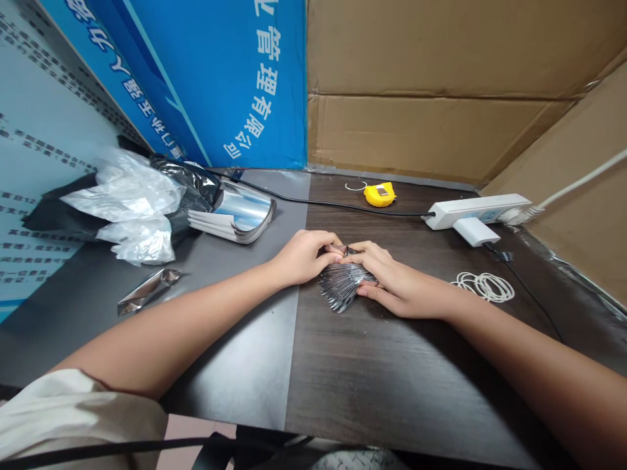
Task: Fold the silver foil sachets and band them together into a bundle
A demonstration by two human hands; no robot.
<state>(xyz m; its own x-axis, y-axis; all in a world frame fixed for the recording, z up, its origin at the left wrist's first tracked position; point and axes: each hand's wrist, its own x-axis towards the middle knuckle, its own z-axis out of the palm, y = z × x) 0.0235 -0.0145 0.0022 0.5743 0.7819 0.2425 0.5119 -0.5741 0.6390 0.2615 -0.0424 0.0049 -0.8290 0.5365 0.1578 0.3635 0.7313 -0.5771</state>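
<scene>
Over the middle of the table, a fanned stack of thin, shiny, silvery-dark bags is held between both hands. My left hand pinches the gathered upper end with thumb and fingers. My right hand is closed around the stack's right side, its thumb below and its fingers over the top. The bags' loose ends spread toward me. A brown bit shows at the gathered end between the fingertips, too small to make out. Part of the stack is hidden under the right fingers.
A yellow tape measure lies behind the hands, with a white power strip and coiled white cord at right. Stacked silvery sheets, crumpled clear plastic and a foil pouch lie left. Cardboard panels wall the back.
</scene>
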